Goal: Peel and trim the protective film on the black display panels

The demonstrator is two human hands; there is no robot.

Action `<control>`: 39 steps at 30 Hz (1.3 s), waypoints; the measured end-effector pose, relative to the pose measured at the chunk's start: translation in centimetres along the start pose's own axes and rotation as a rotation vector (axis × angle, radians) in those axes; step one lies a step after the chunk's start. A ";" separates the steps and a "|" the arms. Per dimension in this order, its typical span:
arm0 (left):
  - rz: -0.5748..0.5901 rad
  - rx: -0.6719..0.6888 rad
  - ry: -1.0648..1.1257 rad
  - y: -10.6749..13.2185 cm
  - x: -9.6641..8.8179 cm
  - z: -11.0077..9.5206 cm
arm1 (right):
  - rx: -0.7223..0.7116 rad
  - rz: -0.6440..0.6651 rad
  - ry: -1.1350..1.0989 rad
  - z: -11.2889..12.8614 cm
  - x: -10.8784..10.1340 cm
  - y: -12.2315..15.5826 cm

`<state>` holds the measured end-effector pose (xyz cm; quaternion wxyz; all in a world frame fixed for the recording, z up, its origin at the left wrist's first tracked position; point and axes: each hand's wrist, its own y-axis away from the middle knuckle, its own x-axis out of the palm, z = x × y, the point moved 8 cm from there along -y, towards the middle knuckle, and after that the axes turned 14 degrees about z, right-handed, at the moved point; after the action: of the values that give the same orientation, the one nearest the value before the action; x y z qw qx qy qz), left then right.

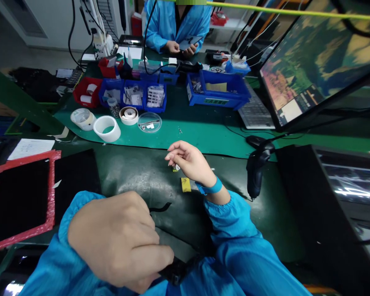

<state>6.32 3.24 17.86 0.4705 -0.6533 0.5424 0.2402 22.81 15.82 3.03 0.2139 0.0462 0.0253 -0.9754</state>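
Observation:
My left hand (120,238) is close to the camera, its fingers curled round a flat black part (172,263) with a thin black strip (160,208) sticking out beyond it. My right hand (189,161) hovers over the dark mat (135,172), fingers bent and pinched on a small white and yellow bit (175,167). A small yellow tag (185,184) lies on the mat just by that wrist, which wears a blue strap (210,189).
A black scanner (255,170) stands to the right, with a monitor (314,57) and keyboard (255,113) beyond. Tape rolls (107,128), a clear dish (149,122) and blue bins (217,88) sit on the green mat. A red-edged black tray (51,193) lies left. Another person in blue (175,24) works opposite.

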 end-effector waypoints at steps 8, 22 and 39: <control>0.015 -0.020 -0.022 0.3 0.6 0.3 | 0.073 0.051 0.361 -0.1 0.4 -0.1; -0.052 -0.020 -0.039 0.8 1.2 0.4 | 0.115 0.093 0.404 -0.8 1.5 -0.4; 0.002 -0.143 -0.103 1.1 1.3 0.3 | 0.178 0.089 0.266 -2.2 2.0 -0.8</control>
<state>5.74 2.88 16.28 0.4496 -0.6716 0.4996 0.3118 20.87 15.84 0.70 0.2467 0.1947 -0.0350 -0.9487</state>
